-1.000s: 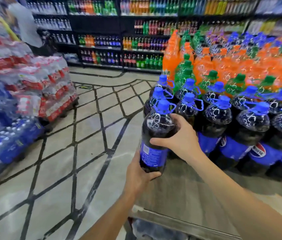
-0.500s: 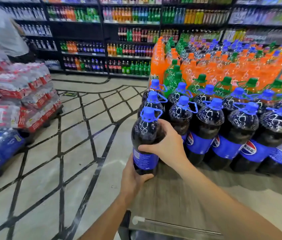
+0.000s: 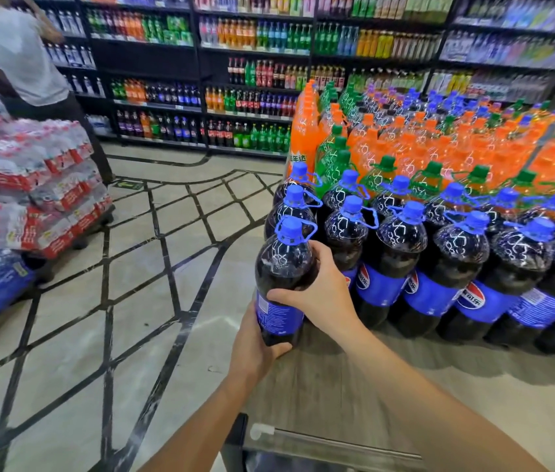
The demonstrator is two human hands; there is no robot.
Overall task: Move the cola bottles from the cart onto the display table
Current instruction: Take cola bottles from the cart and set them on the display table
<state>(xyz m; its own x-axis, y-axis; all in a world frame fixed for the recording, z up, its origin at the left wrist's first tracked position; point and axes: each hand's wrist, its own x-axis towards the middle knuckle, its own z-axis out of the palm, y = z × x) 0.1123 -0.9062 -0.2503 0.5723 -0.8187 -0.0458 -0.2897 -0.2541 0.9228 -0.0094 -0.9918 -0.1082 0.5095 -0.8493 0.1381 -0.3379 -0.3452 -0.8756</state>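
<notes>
Forearms reach in from the bottom edge, over the metal rail [image 3: 330, 444] that runs along the near side of the wooden display table [image 3: 337, 396]. Both hands are clamped on one cola bottle [image 3: 283, 264] at the table's front left corner. The left hand [image 3: 255, 345] cups it low, fingers curled under the blue label, and the right hand [image 3: 320, 294] wraps its shoulder from the right, thumb across the front. The bottle stands upright. Its base is hidden by the left hand, so I cannot tell whether it rests on the wood.

Just behind and to the right, more cola bottles [image 3: 402, 267] with blue caps stand in tight rows on the table, the held one touching or nearly touching them. Behind those come green-capped bottles [image 3: 378, 178], then a mass of orange soda bottles [image 3: 306, 131].

To the left, across the tiled floor [image 3: 116, 301], shrink-wrapped water packs [image 3: 47, 199] are stacked. A person [image 3: 20, 52] stands beyond them. Drink shelves [image 3: 255, 80] line the far wall.
</notes>
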